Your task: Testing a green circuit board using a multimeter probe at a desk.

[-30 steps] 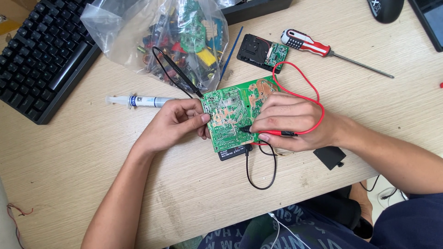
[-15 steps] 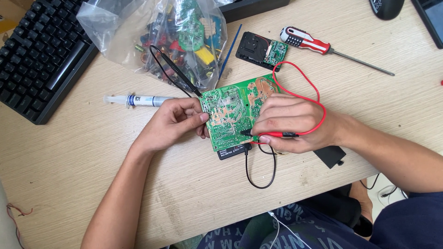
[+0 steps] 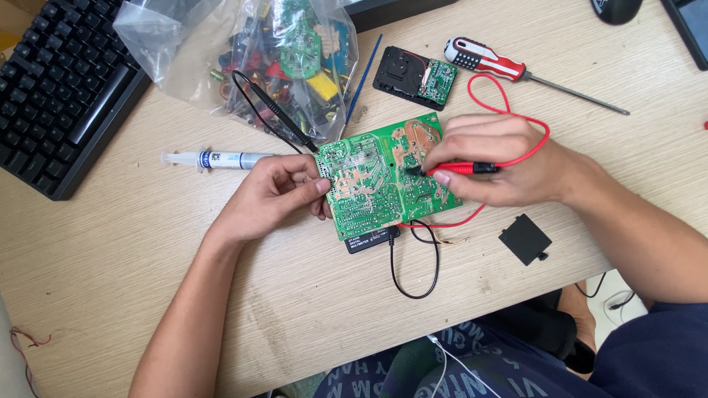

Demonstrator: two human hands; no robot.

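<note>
Two bare hands work over a green circuit board (image 3: 380, 180) that lies solder side up near the middle of the wooden bench (image 3: 147, 295). The left hand (image 3: 269, 195) grips the board's left edge, thumb on top and fingers (image 3: 321, 186) curled narrow around the rim. The right hand (image 3: 494, 166) pinches a red probe (image 3: 461, 169) between thumb and fingers, its dark tip touching the board's right half. A red lead (image 3: 516, 103) loops from the probe over the bench behind that hand. A black probe (image 3: 276, 114) lies with its tip at the board's upper left corner, its lead running back onto a clear plastic bag (image 3: 243, 59) full of loose electronic parts. A small black meter (image 3: 369, 239) sticks out from under the board's lower edge, and a black wire (image 3: 417, 273) loops from it toward the person. Just left of the left hand lies a syringe (image 3: 217, 159). Beyond the board sit a small black module (image 3: 413, 75) with a green board in it and a red-and-white screwdriver (image 3: 509, 70). A black keyboard (image 3: 59, 88) fills the far left corner. A small black square cover (image 3: 524, 239) lies near the right forearm.
</note>
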